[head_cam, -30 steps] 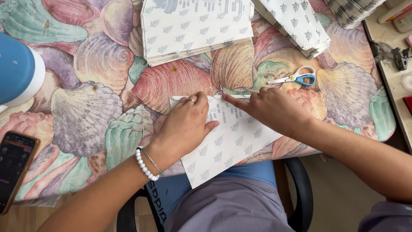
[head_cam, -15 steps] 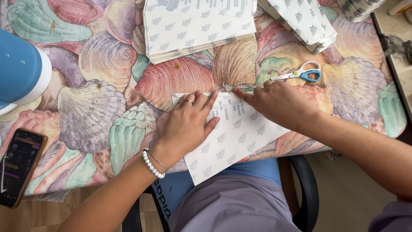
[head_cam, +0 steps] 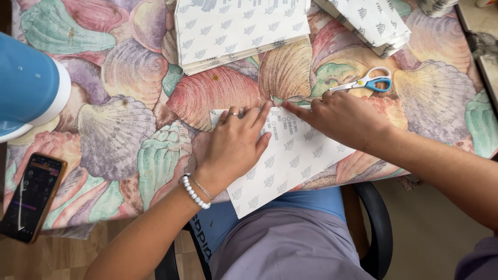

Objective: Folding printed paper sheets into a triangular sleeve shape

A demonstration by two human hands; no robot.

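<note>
While the left hand (head_cam: 236,148) lies flat, fingers spread, pinning the patterned white paper sheet (head_cam: 290,155) to the shell-print tablecloth (head_cam: 119,129) at the table's near edge, the right hand (head_cam: 342,119) presses extended fingertips along the sheet's far edge, apparently to crease it. Neither hand grasps anything. Scissors (head_cam: 365,83) lie just beyond the right hand.

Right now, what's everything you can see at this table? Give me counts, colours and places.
paper sheet: one, white with grey leaf print, near table edge, under both hands
paper stacks: two, same print, far side, centre and right
scissors: one, blue and white handles, just beyond the right hand
phone: one, screen lit, near left corner
blue and white object: one, left edge
tablecloth: one, pastel seashell print
chair: one, black
left hand: flat on sheet, ring, bead bracelet
right hand: flat on sheet's far edge
</note>
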